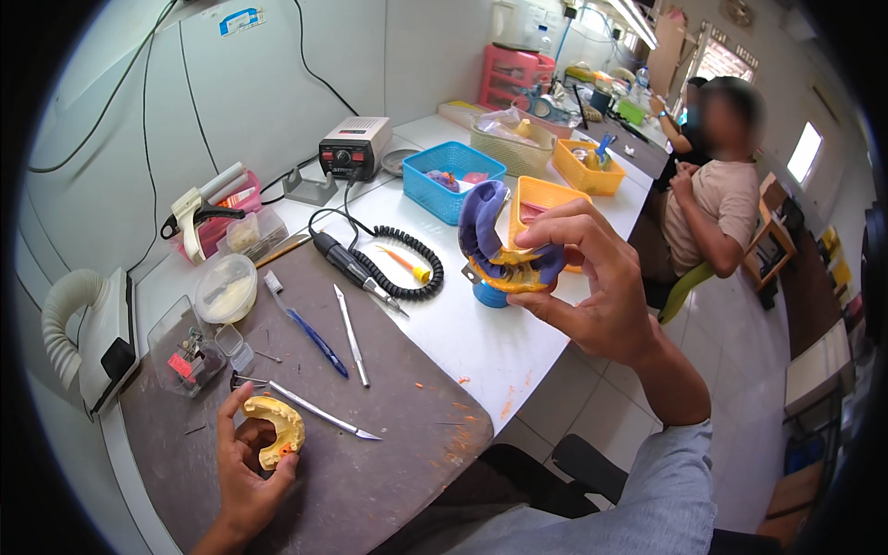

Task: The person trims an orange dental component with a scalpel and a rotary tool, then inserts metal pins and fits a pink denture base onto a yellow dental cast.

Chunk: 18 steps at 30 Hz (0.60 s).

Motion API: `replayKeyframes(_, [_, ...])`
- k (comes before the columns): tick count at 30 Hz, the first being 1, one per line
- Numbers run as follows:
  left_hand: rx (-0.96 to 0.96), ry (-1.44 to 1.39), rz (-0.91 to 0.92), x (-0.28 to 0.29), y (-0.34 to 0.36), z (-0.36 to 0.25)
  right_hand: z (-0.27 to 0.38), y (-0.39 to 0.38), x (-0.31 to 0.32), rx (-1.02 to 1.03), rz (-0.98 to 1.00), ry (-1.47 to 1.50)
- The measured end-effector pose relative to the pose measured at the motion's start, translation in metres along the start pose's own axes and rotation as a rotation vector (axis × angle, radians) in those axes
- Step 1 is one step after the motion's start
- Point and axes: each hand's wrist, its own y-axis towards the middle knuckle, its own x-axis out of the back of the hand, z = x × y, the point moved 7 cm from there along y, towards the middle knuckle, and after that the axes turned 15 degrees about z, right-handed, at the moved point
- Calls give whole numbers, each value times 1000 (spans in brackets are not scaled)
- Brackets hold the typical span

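Observation:
My left hand (248, 472) is closed on a yellow plaster dental cast (276, 427), a horseshoe-shaped arch with an orange-red mark near its lower end. It is held above the brown work mat (370, 490). Raised to the right, my right hand (592, 287) grips a purple and orange dental impression (481, 222) between thumb and fingers. A metal tray edge shows at its left side. Just beyond the left hand lies a craft knife (324, 410). A second slim knife-like tool (351, 335) and a blue toothbrush (317, 340) rest farther up the mat.
A handpiece (347, 264) with a coiled cord lies by its control box (355, 148). Blue (442, 199) and yellow baskets (592, 171) stand at the back. Small containers (227, 289) and a suction hose (69, 314) are at left. A seated person (721, 185) is at right.

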Motion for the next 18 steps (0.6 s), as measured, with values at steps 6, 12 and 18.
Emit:
replayKeyframes(6, [-7, 7, -11, -2, 0, -2, 9, -4, 1, 60, -28, 14])
replayKeyframes(12, [-10, 22, -17, -2, 1, -3, 20, -6, 3, 63, 12, -143])
replayKeyframes(18, [-12, 33, -26, -3, 0, -3, 19, -8, 0, 70, 15, -194])
